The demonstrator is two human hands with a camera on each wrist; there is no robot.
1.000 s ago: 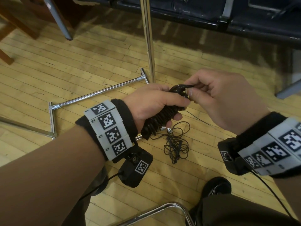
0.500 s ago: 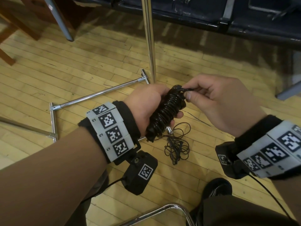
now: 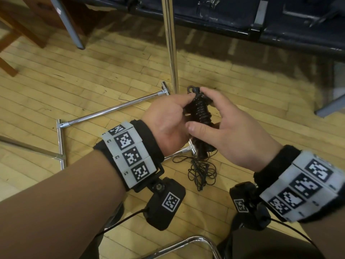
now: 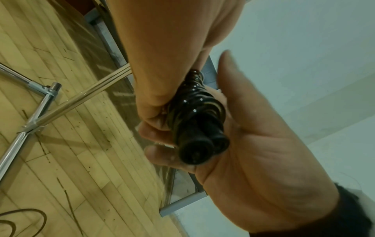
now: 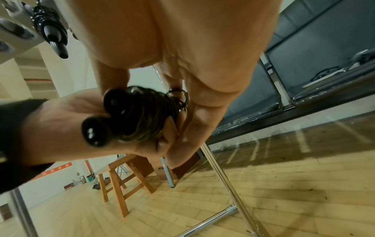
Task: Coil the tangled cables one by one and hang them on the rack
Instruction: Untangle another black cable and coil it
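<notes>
Cable (image 3: 199,113) sits bundled at frame centre, gripped in our left hand (image 3: 166,120); our right hand (image 3: 229,135), which pinched its loose end a moment ago, now wraps fingers round the bundle. We judge it ready for the rack (image 3: 170,43).

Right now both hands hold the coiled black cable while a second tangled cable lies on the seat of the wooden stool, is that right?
Not quite. The tangled cable lies on the wooden floor, as the head view shows. Both the left hand and right hand do hold the coiled black cable.
</notes>
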